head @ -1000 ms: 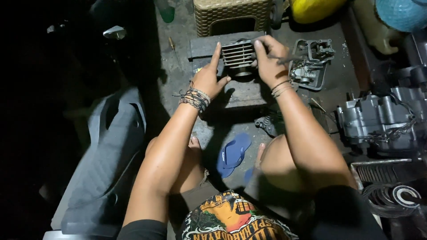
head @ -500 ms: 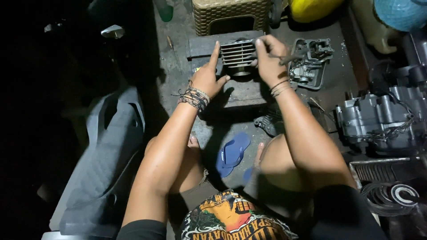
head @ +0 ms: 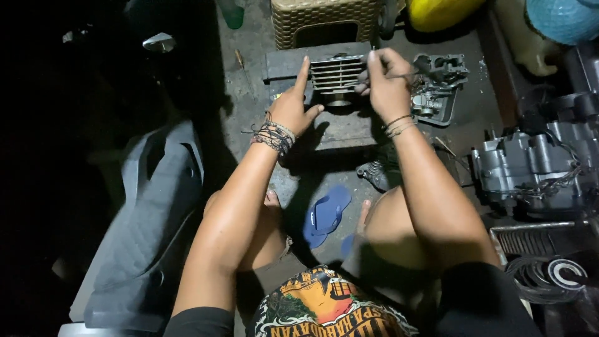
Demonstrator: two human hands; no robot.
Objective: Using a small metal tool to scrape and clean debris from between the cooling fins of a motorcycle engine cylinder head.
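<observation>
Both hands flank the finned cylinder (head: 337, 76) — left hand (head: 293, 109), right hand (head: 385, 87).

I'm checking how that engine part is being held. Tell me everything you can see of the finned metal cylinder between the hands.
The finned cylinder is dull grey metal with parallel cooling fins and a round sleeve showing beneath. It sits on a dark block on the floor. The left hand braces its left side, index finger up; the right hand touches its right edge.
</observation>
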